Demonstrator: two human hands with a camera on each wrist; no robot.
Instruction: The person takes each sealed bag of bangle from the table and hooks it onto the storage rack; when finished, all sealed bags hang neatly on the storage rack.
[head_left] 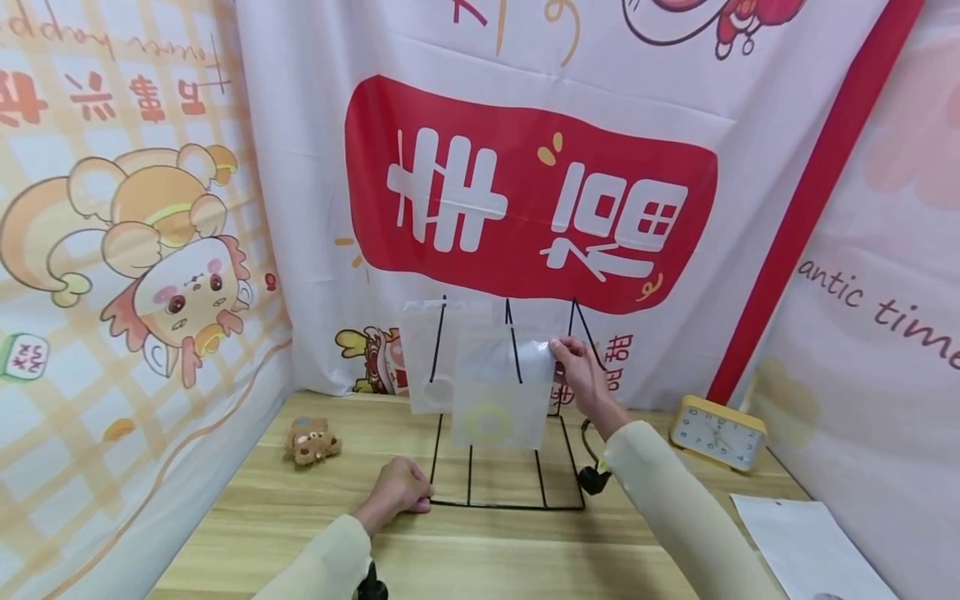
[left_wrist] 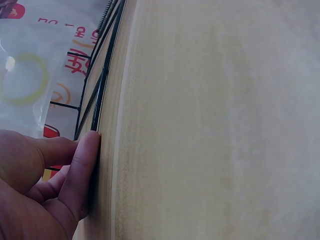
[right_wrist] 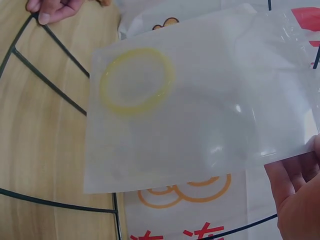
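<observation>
In the head view's centre, the right hand (head_left: 582, 375) pinches a translucent bag (head_left: 487, 367) holding a yellow ring (right_wrist: 125, 110) before another bag (head_left: 422, 350), while the left hand (head_left: 401, 486), lower centre, pinches the black wire rack's (head_left: 510, 506) corner.

A brown toy (head_left: 311, 442) is lying on the left; a yellow clock (head_left: 718, 435) is sitting near white paper (head_left: 813, 546).

Long, plain left sleeve (head_left: 322, 562) and right sleeve (head_left: 675, 500) in pale cream
The left hand (head_left: 401, 486) and right hand (head_left: 581, 367) are bare; a black device (head_left: 372, 587) sits by the left cuff (head_left: 362, 537), a rounded black piece (head_left: 594, 481) and dark curved cord (head_left: 586, 442) by the right cuff (head_left: 620, 446).
</observation>
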